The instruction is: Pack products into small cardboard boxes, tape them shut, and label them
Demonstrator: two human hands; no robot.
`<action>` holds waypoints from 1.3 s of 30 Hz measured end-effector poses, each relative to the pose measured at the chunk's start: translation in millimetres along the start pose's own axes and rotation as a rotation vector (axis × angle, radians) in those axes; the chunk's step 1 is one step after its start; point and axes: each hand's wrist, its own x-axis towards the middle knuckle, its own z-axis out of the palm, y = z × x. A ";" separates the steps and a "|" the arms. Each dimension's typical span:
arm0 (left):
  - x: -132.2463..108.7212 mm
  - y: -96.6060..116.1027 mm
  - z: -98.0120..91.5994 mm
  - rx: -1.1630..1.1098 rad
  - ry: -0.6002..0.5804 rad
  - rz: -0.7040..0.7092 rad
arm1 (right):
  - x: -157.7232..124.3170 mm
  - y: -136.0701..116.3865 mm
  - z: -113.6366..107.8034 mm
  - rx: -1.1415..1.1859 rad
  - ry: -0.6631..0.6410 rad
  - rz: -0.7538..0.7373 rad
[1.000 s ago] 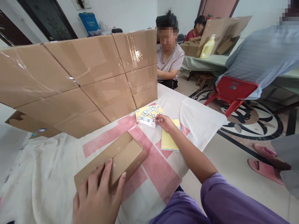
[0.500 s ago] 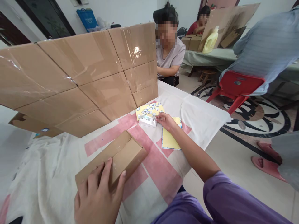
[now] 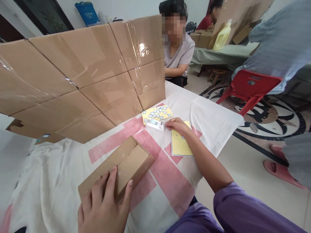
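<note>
My left hand [image 3: 105, 200] grips a small closed cardboard box [image 3: 131, 161] on the table, fingers across its top and thumb along its near side. The box has a lengthwise flap seam on top. Farther out, a small white tape dispenser [image 3: 155, 125] stands on the cloth. Just right of its cutting end, my right hand [image 3: 177, 125] is closed in a pinch; anything between the fingertips is too small to make out. Below that wrist lies a yellow sheet with a blue edge [image 3: 181, 142]. Behind the dispenser is a yellow card of small white labels [image 3: 157, 112].
A tall wall of taped cardboard boxes [image 3: 97, 64] stands along the table's far left. Beyond the table, a person [image 3: 179, 51] crouches facing me. To the right, another person sits on a red chair [image 3: 255, 85]. A white and pink cloth [image 3: 170, 184] covers the table.
My right hand has drawn slightly right, away from the dispenser, and its fingers look more tightly closed. My left hand stays on the box. The view has shifted a little.
</note>
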 end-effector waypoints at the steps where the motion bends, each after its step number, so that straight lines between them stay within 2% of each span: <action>1: 0.2 -0.2 0.0 0.005 0.001 0.001 | -0.2 0.8 1.1 0.003 -0.012 0.011; 7: 0.7 -0.7 1.9 -0.018 -0.014 -0.021 | 0.7 6.9 3.3 0.040 -0.045 0.073; 13: 1.2 -0.6 3.1 -0.019 -0.022 -0.045 | 0.2 10.6 0.6 0.059 -0.017 0.081; 24: 4.8 -0.2 3.4 0.011 0.016 0.018 | -21.7 -17.7 9.7 -0.034 -0.051 0.059; 30: 4.1 0.0 4.0 -0.007 0.040 0.015 | -31.5 -29.1 18.5 -0.068 -0.127 -0.149; 35: 6.1 0.4 3.2 -0.057 0.086 0.022 | -42.9 -43.9 32.6 -0.280 -0.179 -0.329; 37: 6.8 0.8 2.5 -0.080 0.098 0.025 | -52.9 -56.8 43.9 -0.395 -0.232 -0.394; 39: 6.8 1.6 1.6 -0.105 0.106 0.021 | -65.5 -73.4 58.6 -0.478 -0.341 -0.438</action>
